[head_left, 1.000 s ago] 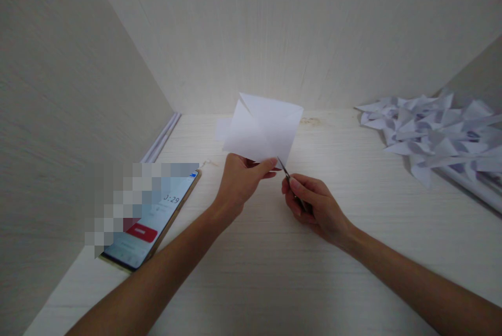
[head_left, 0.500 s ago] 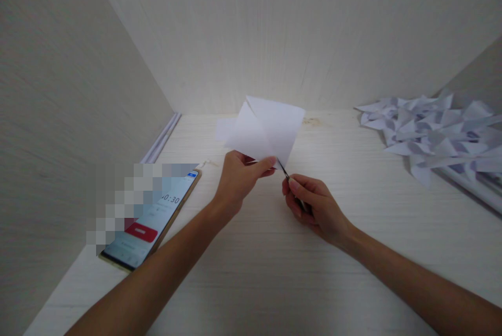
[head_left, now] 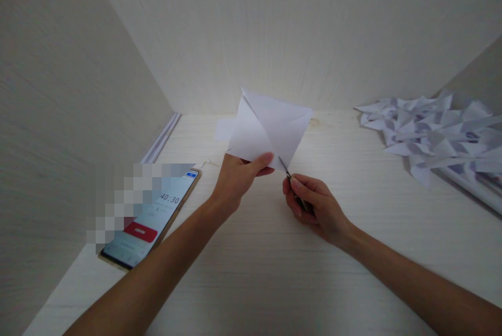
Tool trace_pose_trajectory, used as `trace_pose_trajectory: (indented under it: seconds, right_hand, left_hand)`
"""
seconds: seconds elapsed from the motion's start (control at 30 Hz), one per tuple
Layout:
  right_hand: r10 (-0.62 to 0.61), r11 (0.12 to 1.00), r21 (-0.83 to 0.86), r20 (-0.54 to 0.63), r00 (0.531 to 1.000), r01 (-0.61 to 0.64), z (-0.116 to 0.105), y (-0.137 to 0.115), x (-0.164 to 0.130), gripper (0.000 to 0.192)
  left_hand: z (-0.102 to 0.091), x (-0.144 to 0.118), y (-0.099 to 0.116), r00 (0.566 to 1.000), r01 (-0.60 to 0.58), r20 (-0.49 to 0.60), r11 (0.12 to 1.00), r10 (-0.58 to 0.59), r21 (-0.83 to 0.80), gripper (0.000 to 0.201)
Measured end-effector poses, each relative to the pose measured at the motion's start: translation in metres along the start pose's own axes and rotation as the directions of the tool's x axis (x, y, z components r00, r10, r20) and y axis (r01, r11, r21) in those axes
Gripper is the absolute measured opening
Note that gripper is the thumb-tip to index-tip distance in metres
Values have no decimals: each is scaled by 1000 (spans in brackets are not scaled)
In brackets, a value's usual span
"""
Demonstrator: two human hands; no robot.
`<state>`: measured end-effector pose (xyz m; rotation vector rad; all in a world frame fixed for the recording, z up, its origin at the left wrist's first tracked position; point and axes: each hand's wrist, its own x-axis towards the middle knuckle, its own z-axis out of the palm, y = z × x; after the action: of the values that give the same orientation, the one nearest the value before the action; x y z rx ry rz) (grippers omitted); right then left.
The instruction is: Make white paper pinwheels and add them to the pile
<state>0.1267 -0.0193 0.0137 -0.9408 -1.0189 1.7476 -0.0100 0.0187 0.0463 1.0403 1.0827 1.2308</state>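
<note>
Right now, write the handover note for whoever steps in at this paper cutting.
Left hand: pinches the folded white paper sheet at its lower edge, holding it up off the table.
Right hand: grip closed on small scissors, blades at the sheet's lower corner.
Done: a pile of cut paper pieces lies at the far right.
Left: this sheet's cut has barely begun.
Phone lies left, timer reading 40:30.

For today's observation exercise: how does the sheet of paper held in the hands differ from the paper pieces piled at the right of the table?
The held sheet is one piece, lifted off the table by the left hand; the piled pieces are many and lie on it. The sheet is broad with few creases; the pile looks folded into pointed shapes. Scissors in the right hand meet only the sheet. Both are white paper.
</note>
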Motion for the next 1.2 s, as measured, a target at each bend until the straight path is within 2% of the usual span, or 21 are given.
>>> trace_pose_trajectory:
  seconds: [0.5, 1.2]
  right_hand:
    - [5, 1000, 14, -7, 1000, -5, 0, -1, -1, 23]
    - [10, 999, 52, -29, 1000, -8, -1, 0, 1, 22]
  left_hand:
    - [3, -4, -1, 1000, 29, 9, 999, -30, 24, 40]
    - [3, -6, -4, 997, 48, 52, 994, -53, 99, 26]
